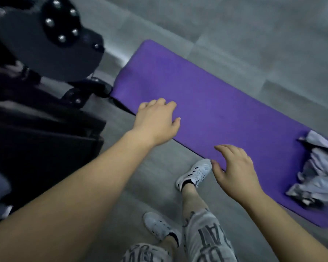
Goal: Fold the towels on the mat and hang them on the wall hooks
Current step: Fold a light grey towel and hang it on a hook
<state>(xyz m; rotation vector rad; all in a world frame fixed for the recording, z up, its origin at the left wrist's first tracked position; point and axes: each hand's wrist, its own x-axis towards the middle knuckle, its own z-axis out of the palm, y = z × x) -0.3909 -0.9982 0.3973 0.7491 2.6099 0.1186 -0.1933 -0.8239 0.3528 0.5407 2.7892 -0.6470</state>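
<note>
Forearms: two bare forearms (pixel 87 188) are stretching forward from the bottom edge, the left one filling the lower left corner.
Left hand (pixel 155 121): it is hovering over the near edge of the mat toward its left end, fingers loosely bent, holding nothing.
Right hand (pixel 233 173): it is hanging above the mat's near edge, fingers spread and relaxed, thumb pointing left, holding nothing.
Mat (pixel 216 103): purple, it is lying flat on the grey floor (pixel 235 44), running slantwise from upper left to lower right.
Towels (pixel 318 176): pale grey-lilac cloth is lying in a crumpled, unfolded heap on the mat's right end, partly cut off by the frame edge; how many pieces there are cannot be told. The heap is lying apart from both hands, nearer the right one.
Shoes (pixel 196 173): two white shoes are standing on the floor, the forward toe just beside the mat's edge.
Trousers (pixel 206 239): grey, printed with letters, showing at the bottom.
Machine (pixel 51 35): a dark machine with a round bolted plate is standing at upper left, its foot just beside the mat's left end.
</note>
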